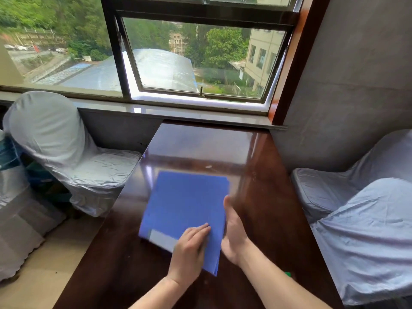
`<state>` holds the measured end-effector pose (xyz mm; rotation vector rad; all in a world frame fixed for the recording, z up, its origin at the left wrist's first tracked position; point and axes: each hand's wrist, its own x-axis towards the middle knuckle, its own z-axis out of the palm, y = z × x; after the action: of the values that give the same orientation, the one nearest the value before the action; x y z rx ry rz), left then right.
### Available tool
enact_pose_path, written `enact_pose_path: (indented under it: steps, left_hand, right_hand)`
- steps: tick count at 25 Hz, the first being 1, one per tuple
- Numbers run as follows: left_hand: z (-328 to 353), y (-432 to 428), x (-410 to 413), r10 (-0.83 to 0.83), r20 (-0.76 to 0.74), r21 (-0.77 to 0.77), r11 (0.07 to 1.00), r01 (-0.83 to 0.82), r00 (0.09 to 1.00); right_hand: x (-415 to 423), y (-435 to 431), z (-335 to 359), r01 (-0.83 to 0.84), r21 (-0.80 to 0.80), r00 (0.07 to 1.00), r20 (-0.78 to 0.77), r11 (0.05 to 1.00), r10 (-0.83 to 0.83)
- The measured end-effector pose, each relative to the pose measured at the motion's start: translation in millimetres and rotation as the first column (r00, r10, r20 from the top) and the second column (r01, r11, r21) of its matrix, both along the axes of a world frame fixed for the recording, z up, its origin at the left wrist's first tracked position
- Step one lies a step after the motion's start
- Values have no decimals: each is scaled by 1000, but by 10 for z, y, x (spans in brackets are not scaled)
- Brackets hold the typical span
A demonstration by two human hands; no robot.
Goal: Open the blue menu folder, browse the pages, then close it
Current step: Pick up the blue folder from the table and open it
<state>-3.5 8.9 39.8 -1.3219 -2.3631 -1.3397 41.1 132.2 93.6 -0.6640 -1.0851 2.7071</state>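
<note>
The blue menu folder [187,206] lies closed on the dark glossy wooden table [263,175], its near end raised slightly off the surface. A white label strip shows on its spine at the lower left. My left hand [191,248] rests on the cover near the spine, fingers together and pointing right. My right hand [233,233] grips the folder's right edge, thumb along the cover's side and fingers underneath.
A chair with a white cover [66,150] stands left of the table, and two more covered chairs [365,221] stand on the right. The window sill [178,112] runs behind the table's far end. A small green object [288,274] lies by my right forearm.
</note>
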Motion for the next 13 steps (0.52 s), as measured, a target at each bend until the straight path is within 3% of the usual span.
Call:
enact_pose_path:
  steps: [4,13]
  left_hand:
    - [144,-51,-87,-49,87,-76,996,56,995]
    - [339,-259,-257,-53,230,-45,997,65,972]
  right_hand:
    - [9,-195,-231,104,-176,994,-12,979,-108]
    - [-73,-218,-223,315,-228,949,74,921,-306]
